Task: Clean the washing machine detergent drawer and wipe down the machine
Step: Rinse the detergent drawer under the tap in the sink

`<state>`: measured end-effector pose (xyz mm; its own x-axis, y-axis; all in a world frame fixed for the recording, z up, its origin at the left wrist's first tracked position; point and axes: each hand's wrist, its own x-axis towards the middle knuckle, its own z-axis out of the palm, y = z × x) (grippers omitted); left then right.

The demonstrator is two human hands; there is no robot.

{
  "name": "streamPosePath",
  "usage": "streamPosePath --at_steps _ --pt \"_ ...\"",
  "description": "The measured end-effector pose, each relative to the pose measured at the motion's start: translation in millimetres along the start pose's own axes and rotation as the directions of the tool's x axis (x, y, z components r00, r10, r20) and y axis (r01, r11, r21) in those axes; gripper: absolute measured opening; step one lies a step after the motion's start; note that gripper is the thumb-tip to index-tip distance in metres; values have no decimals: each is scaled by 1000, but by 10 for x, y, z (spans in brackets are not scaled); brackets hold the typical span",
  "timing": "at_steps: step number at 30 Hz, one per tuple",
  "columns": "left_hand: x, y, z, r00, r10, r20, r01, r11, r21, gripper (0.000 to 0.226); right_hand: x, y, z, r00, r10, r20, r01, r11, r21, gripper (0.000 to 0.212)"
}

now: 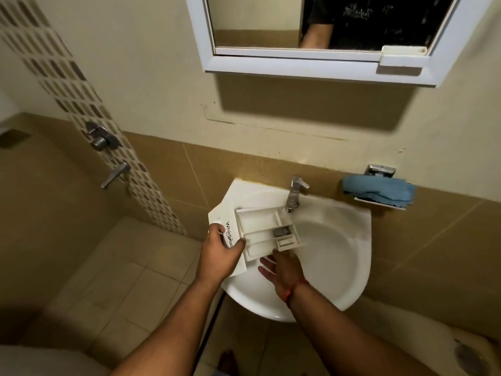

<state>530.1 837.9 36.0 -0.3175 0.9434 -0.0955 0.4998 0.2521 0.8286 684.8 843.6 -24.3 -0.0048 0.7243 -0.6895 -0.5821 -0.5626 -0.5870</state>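
Observation:
A white detergent drawer with several compartments and a printed front panel lies across the left side of a white wash basin, its open side up. My left hand grips the drawer's front panel from the left. Just below the drawer's near edge, over the basin, my right hand has its fingers spread and holds nothing. A red thread circles that wrist. The drawer's inner end sits under the chrome tap.
A blue cloth lies on a wall-mounted soap holder right of the tap. A mirror cabinet hangs above the basin. Shower valves are on the tiled wall to the left. A toilet edge shows at bottom left.

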Motion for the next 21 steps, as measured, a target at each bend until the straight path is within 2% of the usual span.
streamPosePath --at_steps 3,7,10,12,14,17,18,19,21 --pt "-86 36 54 996 -66 60 71 993 -93 45 38 -50 -35 999 -39 -9 39 999 -12 25" --pt "-175 85 197 965 -209 155 230 964 -130 52 77 -106 -55 998 -58 -2 58 997 -59 19" --pt "-271 194 262 920 -329 213 368 913 -176 50 104 -139 -55 996 -83 15 84 988 -127 41" --pt "-308 187 295 872 -393 291 456 868 -196 50 93 -175 -73 990 -143 10 142 968 -208 44" --pt "-323 136 314 825 -432 366 506 852 -134 52 94 -236 -117 980 -198 24 196 934 -300 50" --pt "-315 36 301 791 -430 436 483 875 -13 54 177 -325 -220 966 -256 37 243 848 -471 54" --pt "-303 -4 281 804 -408 432 453 891 -2 54 209 -354 -255 961 -273 32 249 815 -524 53" --pt "-272 -47 260 850 -366 380 387 922 20 52 238 -377 -290 959 -284 26 249 789 -562 53" --pt "-167 -173 209 958 -238 159 219 968 126 49 296 -410 -356 959 -284 18 237 762 -603 56"
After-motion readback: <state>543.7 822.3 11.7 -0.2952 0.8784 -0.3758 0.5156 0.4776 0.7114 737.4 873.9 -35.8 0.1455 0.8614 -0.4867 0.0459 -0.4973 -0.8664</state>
